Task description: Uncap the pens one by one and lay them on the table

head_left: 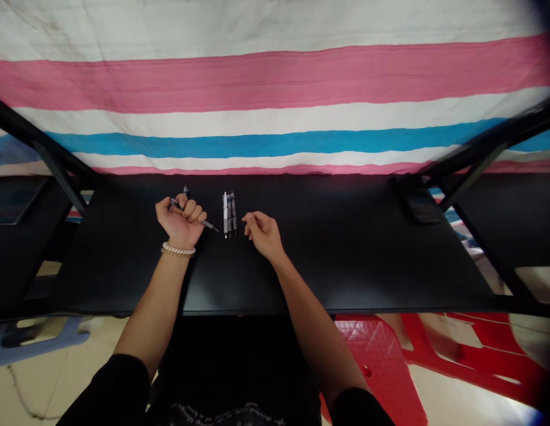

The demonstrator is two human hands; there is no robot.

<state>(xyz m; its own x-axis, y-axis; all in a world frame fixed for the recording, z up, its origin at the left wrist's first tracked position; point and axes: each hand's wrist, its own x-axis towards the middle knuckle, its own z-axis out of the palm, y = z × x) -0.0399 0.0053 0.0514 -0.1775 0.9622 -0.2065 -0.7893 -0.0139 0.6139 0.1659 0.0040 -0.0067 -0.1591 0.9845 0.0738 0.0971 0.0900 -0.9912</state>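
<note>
My left hand, palm turned up, has its fingers curled round a dark pen, whose tip points to the lower right. Just beyond those fingers shows the end of another pen; the rest of it is hidden by the hand. Several pens lie side by side on the black table between my hands, a white one at the left and darker ones beside it. To their right is my right hand, its fingers bent and thumb against the index finger; whether anything is between them is too small to tell.
The black table has a dark flat device at its back right. Black metal bars rise at both sides. A striped cloth hangs behind. Red plastic stools stand below the front edge at the right.
</note>
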